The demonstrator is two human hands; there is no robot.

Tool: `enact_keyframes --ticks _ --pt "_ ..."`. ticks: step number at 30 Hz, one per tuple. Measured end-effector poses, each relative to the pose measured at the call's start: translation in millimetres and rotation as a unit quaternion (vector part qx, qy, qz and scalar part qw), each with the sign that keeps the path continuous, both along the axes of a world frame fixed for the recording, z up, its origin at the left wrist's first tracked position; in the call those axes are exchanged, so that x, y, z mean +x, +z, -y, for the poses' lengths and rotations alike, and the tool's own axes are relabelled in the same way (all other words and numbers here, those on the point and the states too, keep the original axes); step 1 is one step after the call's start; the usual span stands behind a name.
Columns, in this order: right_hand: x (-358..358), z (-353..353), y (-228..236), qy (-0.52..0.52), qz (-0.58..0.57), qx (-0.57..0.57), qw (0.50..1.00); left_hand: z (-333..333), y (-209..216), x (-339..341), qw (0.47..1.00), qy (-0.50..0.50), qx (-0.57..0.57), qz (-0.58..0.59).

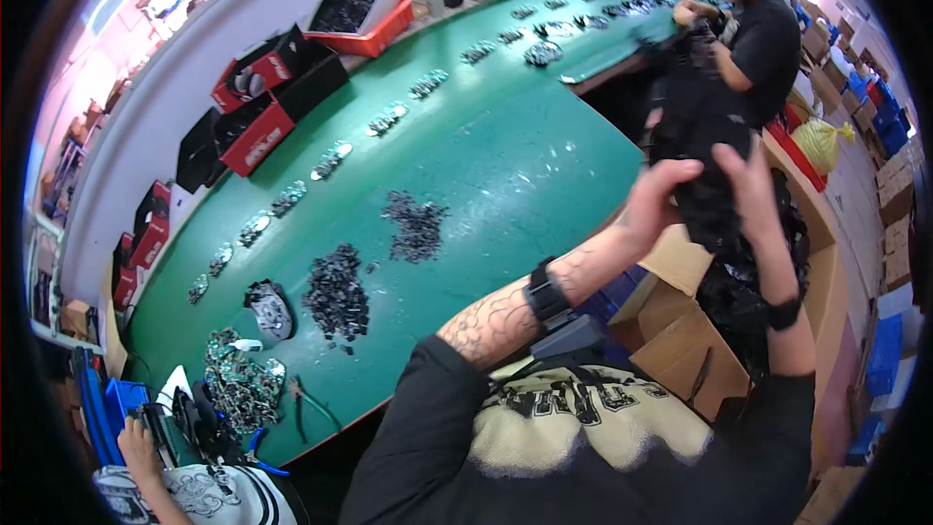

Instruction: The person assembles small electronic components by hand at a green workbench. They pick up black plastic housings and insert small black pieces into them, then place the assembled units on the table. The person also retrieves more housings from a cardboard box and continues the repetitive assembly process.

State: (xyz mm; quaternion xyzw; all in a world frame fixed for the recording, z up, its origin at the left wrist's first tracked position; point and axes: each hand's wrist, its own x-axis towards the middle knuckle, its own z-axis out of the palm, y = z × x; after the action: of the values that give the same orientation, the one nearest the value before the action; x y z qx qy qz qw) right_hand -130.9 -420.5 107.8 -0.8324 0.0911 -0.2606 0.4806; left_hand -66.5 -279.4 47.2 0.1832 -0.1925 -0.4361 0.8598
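My left hand (653, 202) and my right hand (756, 196) are raised at the right, beyond the table's edge. Between them is a dark, bag-like black thing (708, 209), blurred, with a palm against each side of it. Its upper part merges with other dark shapes, so its outline and exact kind are unclear. Some of my fingers are hidden behind it. Below my hands, crumpled black plastic (739, 316) fills a large cardboard box (831, 301), next to a smaller open carton (685, 331).
The green table (515, 175) carries two heaps of small black pieces (337, 297), a pile of circuit boards (238, 379), pliers (306, 403) and a row of board clusters (330, 160). One person (763, 39) stands far right; another's hand (141, 449) is at lower left.
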Motion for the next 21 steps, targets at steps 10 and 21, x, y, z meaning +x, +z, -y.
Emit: enact_keyframes --ticks 10,21 --pt "130.2 -79.7 -106.8 0.13 -0.117 -0.137 0.975 -107.5 -94.0 57.0 0.985 0.138 0.063 -0.081" --pt "147.1 -87.3 -122.5 0.09 -0.142 -0.212 0.963 -131.6 -120.2 52.1 0.733 0.466 0.474 0.142"
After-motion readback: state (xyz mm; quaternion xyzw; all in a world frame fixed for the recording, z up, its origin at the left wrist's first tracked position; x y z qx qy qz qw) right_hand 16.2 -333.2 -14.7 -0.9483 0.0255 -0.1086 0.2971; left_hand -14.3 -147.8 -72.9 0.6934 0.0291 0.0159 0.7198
